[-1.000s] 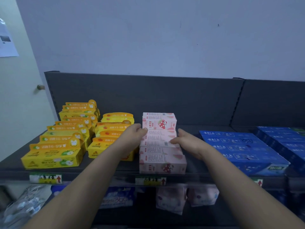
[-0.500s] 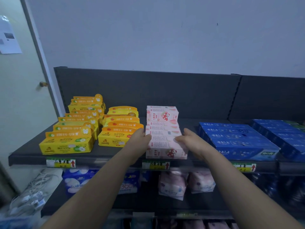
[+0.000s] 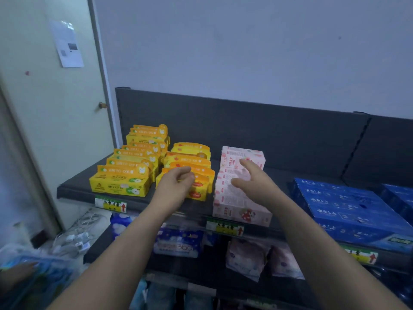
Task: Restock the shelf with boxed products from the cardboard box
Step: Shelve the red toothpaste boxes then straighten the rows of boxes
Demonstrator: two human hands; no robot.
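The right hand [image 3: 254, 183] is covering the middle of the pink boxes [image 3: 234, 202] — its fingers [image 3: 247, 164] are blurring. The left hand [image 3: 176, 186] is hiding part of the front orange box [image 3: 199, 194]. The blue boxes [image 3: 346, 204] are running off the right edge (print too small to read).

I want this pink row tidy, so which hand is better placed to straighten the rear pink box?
Probably right. The right hand hovers, fingers spread, over the pink boxes, fingertips by the rear pink box. The left hand hangs loosely curled over the orange boxes.
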